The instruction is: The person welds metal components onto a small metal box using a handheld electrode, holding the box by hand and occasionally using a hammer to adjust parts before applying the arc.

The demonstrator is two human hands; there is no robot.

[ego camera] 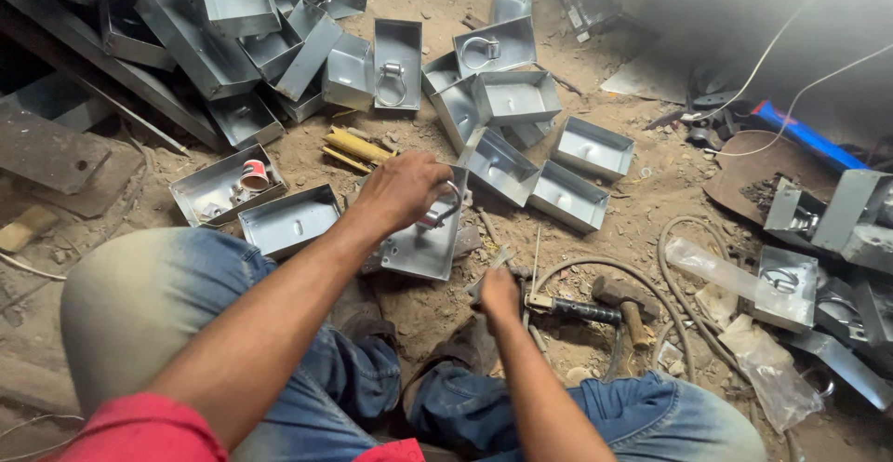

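My left hand [402, 189] is closed over a small metal ring piece inside a shallow galvanised metal box [420, 250] that lies on the dirt floor in front of my knees. Low on the floor, my right hand [498, 293] grips a thin welding rod holder with a black handle [584, 310]; a thin rod rises from it. A hammer [625, 302] with a wooden handle lies just right of that hand. My knees in blue jeans frame the bottom of the view.
Several open metal boxes [517, 99] lie scattered ahead, and a heap of them [233, 15] fills the top left. A box with a small cup [223, 187] sits at left. Hoses [674, 267], cables, plastic bags and more boxes [842, 220] crowd the right.
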